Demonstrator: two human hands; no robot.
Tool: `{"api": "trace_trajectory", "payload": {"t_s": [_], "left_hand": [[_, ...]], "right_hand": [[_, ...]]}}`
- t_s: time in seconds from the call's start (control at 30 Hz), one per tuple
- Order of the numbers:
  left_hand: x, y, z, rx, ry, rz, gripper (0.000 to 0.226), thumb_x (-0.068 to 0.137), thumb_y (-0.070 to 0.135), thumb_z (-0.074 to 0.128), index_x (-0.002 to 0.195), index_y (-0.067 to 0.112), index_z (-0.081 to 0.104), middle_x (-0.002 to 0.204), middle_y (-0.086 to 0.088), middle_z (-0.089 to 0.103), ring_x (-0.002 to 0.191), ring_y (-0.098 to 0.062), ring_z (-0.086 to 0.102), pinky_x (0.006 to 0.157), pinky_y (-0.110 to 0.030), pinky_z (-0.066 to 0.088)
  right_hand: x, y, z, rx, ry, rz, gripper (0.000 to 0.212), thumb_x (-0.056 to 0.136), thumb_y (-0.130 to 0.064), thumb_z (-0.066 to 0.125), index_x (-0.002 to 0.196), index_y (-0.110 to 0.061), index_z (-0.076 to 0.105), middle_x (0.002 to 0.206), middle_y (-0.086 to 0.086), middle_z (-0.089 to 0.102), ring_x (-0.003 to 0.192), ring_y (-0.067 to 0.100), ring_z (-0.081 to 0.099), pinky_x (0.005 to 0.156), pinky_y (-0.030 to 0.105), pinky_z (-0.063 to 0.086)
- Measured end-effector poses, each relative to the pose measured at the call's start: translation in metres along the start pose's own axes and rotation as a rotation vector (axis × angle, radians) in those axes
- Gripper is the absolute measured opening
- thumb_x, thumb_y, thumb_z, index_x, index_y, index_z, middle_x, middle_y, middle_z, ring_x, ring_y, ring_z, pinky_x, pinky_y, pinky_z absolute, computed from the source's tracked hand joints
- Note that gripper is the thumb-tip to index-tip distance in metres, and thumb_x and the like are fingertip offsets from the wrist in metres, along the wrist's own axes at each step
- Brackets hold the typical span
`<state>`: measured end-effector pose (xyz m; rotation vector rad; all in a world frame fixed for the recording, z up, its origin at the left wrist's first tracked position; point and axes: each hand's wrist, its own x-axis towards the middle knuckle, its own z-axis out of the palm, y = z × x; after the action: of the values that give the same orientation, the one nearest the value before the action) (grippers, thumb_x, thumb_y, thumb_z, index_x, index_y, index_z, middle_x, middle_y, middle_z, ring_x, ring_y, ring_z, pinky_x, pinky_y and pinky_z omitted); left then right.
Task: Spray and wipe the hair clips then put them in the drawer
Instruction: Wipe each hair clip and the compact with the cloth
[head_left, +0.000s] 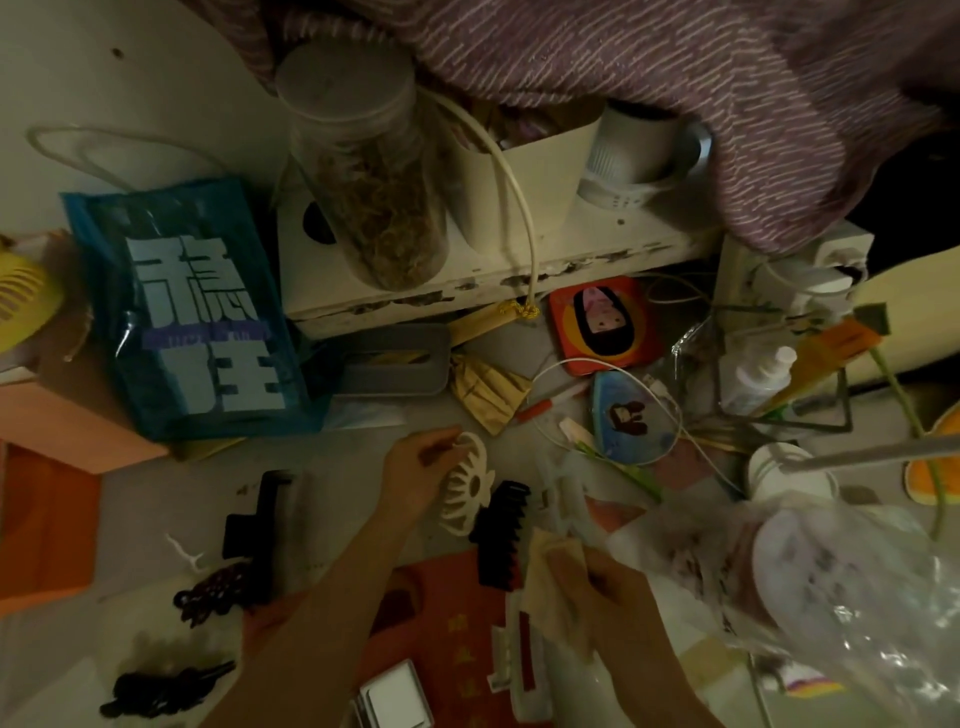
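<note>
A: Where's the clip you're working on?

B: Your left hand (415, 467) pinches the cream claw clip (466, 486) by its edge, lifted mid-tabletop, probably to bare its teeth for wiping.

A: And your other hand?

B: Your right hand (597, 582) grips a folded beige cloth (548, 566) just beside the black claw clip (500, 540). More dark clips (254, 525) wait toward the tabletop's left edge. No drawer shows.

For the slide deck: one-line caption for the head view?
Left hand grips a cream claw clip while right hand holds a wipe over a cluttered desk.
</note>
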<state>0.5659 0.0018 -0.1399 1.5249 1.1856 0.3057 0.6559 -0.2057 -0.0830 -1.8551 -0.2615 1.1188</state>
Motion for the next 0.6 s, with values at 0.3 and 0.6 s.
{"api": "trace_trajectory", "payload": {"t_s": [0.3,0.6], "left_hand": [[-0.026,0.006,-0.011,-0.007,0.093,0.008,0.037,0.089,-0.003,0.06,0.126,-0.001,0.057,0.122,-0.011,0.06,0.111,-0.021,0.056,0.091,-0.019,0.041],[-0.098,0.012,-0.058,-0.073,0.233,0.013,0.026,0.083,0.014,0.072,0.107,0.02,0.064,0.112,0.004,0.061,0.099,-0.01,0.057,0.081,-0.013,0.043]], "right_hand": [[-0.015,-0.01,-0.002,0.018,-0.013,-0.026,0.031,0.088,-0.021,0.065,0.084,0.009,0.061,0.065,0.018,0.05,0.061,0.02,0.048,0.059,0.033,0.037],[-0.045,-0.029,0.009,-0.104,-0.097,-0.184,0.037,0.091,-0.017,0.062,0.062,-0.003,0.043,0.052,0.006,0.031,0.044,0.011,0.032,0.047,0.019,0.028]]}}
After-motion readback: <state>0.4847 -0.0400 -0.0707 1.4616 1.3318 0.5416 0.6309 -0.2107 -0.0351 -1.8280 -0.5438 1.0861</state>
